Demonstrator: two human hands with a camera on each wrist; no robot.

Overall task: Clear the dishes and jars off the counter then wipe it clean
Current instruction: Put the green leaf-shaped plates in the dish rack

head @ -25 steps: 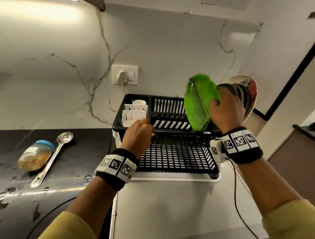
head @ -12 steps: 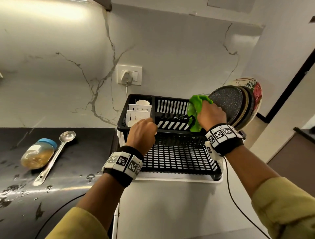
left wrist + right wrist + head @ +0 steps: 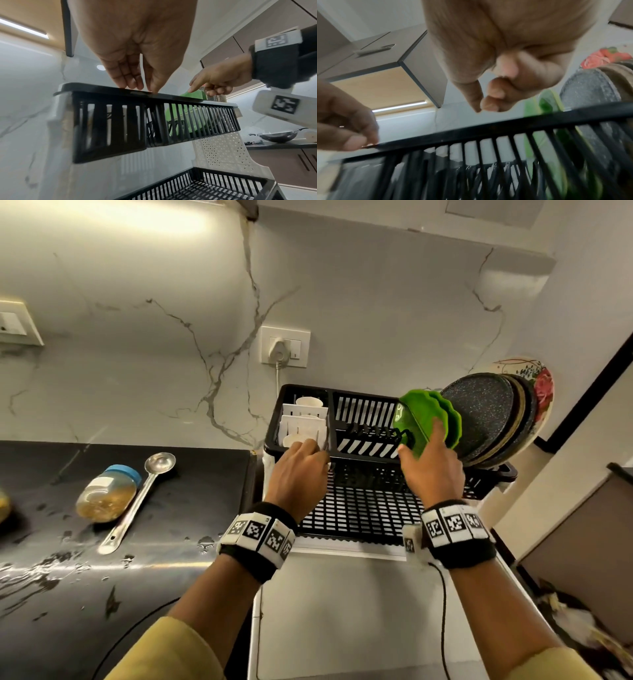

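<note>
the green plates [image 3: 428, 419] stand on edge in the slotted section of the black dish rack [image 3: 363, 508], leaning just beside the dark speckled plates [image 3: 479, 412] at the rack's right end. a floral plate [image 3: 541, 385] sits behind those.

right hand [image 3: 430, 470]: forefinger straight and touching the near green plate's face, the other fingers loosely curled under, holding nothing. wrist raised above the rack's front rim, palm facing the rack. left hand [image 3: 298, 474]: fingers pressed together and extended down, tips resting on the rack's front rim near the white cutlery holder [image 3: 303, 424], steadying the rack. both forearms reach forward over the white surface in front of the rack.

judgement: racking step is nearly done. to finish it well, check with the forefinger that the green plates sit in a slot and lean stably against the dark plates before letting go; keep the left hand on the rim until then so the rack does not shift.

still to clear, left of the rack on the black worktop [image 3: 191, 508]: a jar with a blue lid [image 3: 108, 493] lying on its side, and a steel ladle [image 3: 137, 501] touching it. water drops and smears show on the worktop, so wiping is not yet done.
</note>
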